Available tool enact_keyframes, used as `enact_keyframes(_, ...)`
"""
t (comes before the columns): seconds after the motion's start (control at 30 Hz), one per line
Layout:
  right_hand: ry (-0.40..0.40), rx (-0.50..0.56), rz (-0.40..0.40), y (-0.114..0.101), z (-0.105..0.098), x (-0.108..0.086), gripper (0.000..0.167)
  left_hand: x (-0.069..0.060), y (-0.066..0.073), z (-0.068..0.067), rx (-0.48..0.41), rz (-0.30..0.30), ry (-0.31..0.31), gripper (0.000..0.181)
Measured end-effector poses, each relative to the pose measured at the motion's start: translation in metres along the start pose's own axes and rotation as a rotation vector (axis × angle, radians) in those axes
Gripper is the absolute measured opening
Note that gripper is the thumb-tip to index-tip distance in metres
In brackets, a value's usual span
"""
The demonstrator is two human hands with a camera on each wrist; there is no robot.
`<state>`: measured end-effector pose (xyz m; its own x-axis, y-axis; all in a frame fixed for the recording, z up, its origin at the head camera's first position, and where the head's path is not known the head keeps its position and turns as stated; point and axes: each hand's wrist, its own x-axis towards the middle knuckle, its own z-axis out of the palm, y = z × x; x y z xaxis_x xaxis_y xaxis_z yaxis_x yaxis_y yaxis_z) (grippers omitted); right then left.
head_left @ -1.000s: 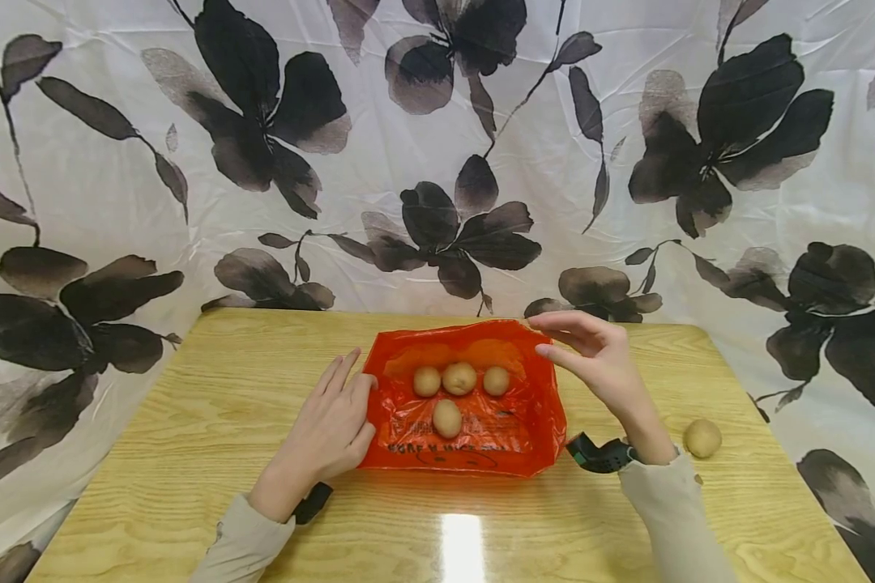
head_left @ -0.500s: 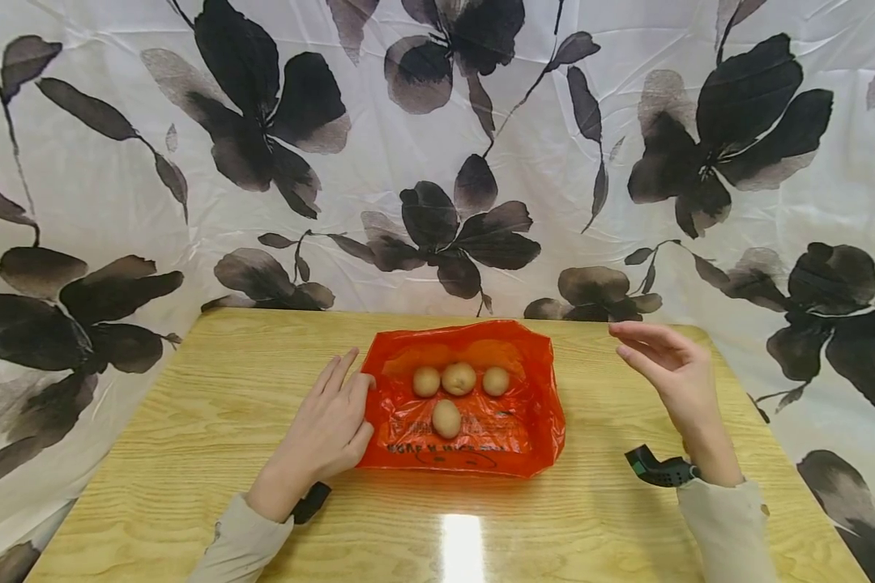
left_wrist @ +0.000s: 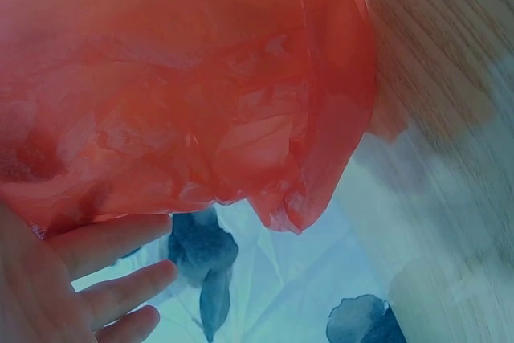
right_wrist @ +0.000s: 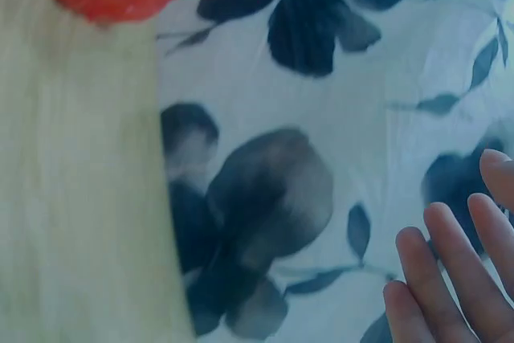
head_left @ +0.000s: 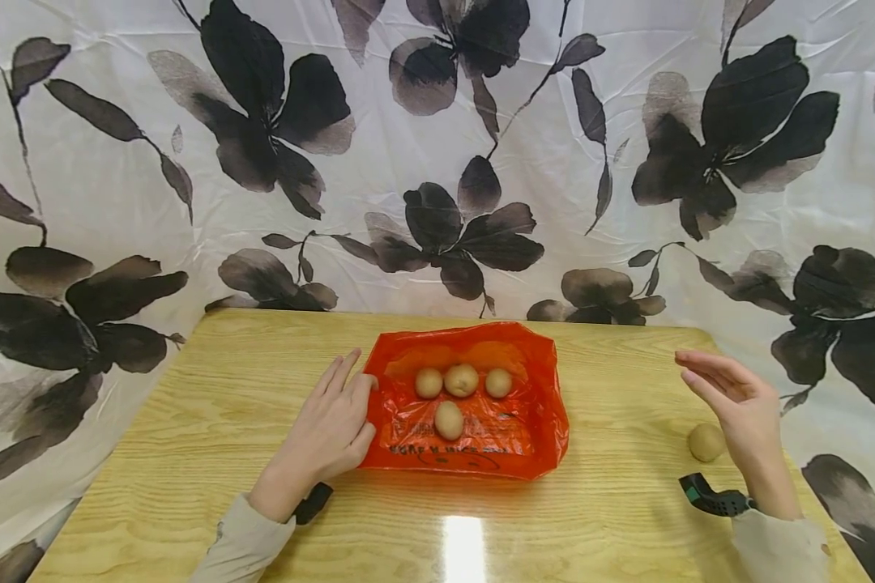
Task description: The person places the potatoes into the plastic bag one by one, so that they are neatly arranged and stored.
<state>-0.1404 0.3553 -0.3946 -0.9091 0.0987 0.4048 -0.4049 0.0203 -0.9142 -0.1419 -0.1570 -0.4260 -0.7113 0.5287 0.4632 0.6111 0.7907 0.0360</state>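
Note:
A red plastic bag [head_left: 554, 405] lies with its mouth open at the middle of the table. Several round brown potatoes [head_left: 449, 420] rest inside it, most in a row at the back and one in front. At the bag's left edge my left hand [head_left: 328, 425] holds the plastic near its thumb and index finger, other fingers stretched out; the left wrist view shows the bag's edge [left_wrist: 329, 142] over the palm. My right hand [head_left: 740, 405] hovers at the table's right side, fingers gently curved around nothing. A single potato [head_left: 706, 443] sits on the table just left of that wrist.
The light wooden table [head_left: 211, 389] ends at a white cloth [head_left: 605, 48] printed with dark flowers, which hangs behind it and at the sides. Black wrist cameras [head_left: 714, 495] stick out from the wrists.
My right hand has moved from the bag's right rim far to the right, past the loose potato. My left hand and the bag stay where they were.

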Motion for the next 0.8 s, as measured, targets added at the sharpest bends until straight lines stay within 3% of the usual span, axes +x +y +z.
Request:
enact_keyframes(0.17, 0.043, -0.034, 0.050, 0.010, -0.018, -0.011, 0.036, 0.001, 0.000, 0.000, 0.005, 0.002, 0.006, 0.031)
enact_keyframes(0.4, 0.136, 0.047, 0.113, 0.030, -0.037, -0.026, 0.036, 0.001, 0.000, 0.000, 0.003, -0.001, 0.000, 0.032)
enact_keyframes(0.57, 0.233, 0.087, 0.230, 0.041, -0.050, -0.034, 0.032, 0.001, 0.000, 0.001, 0.005, 0.003, 0.002, 0.031)
enact_keyframes(0.67, 0.242, 0.138, 0.304, 0.047, -0.058, -0.039, 0.030, 0.001, 0.000, 0.001, 0.007, 0.003, 0.002, 0.031)
enact_keyframes(0.8, 0.183, 0.204, 0.385, 0.055, -0.068, -0.046, 0.031, 0.001, 0.000, 0.000, 0.009, -0.002, -0.004, 0.031)
